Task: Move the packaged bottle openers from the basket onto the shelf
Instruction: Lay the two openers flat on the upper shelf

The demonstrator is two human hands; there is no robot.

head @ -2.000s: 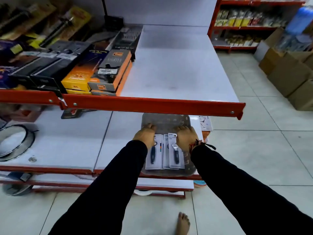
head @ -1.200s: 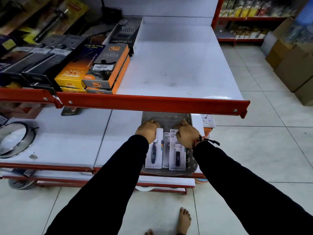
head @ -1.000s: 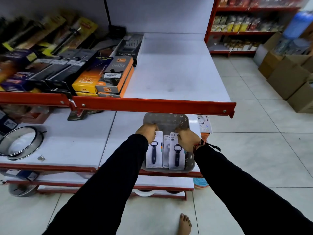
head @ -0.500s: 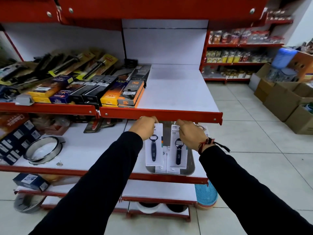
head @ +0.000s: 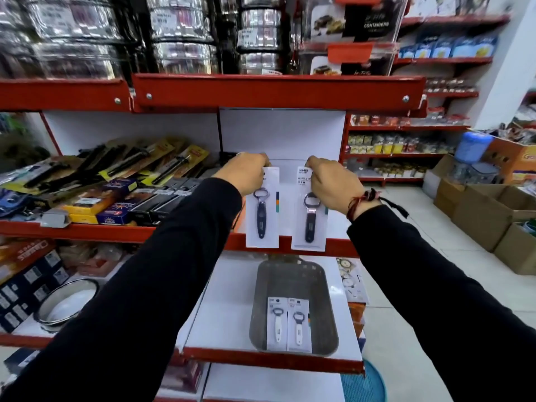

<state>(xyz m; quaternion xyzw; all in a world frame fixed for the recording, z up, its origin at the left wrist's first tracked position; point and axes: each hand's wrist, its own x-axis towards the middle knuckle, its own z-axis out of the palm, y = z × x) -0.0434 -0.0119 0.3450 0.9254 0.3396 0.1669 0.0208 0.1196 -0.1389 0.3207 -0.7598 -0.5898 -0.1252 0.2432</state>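
Observation:
My left hand (head: 246, 173) pinches the top of a white card with a dark blue bottle opener (head: 261, 211). My right hand (head: 330, 182) pinches the top of a second carded opener (head: 309, 220) with a dark handle. Both cards hang upright in front of the red lip of the middle shelf (head: 290, 184), whose white right part lies behind them. Below, a grey basket (head: 324, 300) rests on the lower shelf and holds two carded openers with white handles (head: 289, 324), lying flat side by side.
Boxed lighters and carded tools (head: 116, 192) fill the left part of the middle shelf. Steel pots and container boxes (head: 203, 33) stand on the top shelf. A metal ring (head: 65, 304) lies on the lower shelf at left. Cardboard boxes (head: 487, 216) sit on the floor at right.
Both hands have lifted one carded opener each out of the basket and up to the middle shelf's level. The view has tilted upward.

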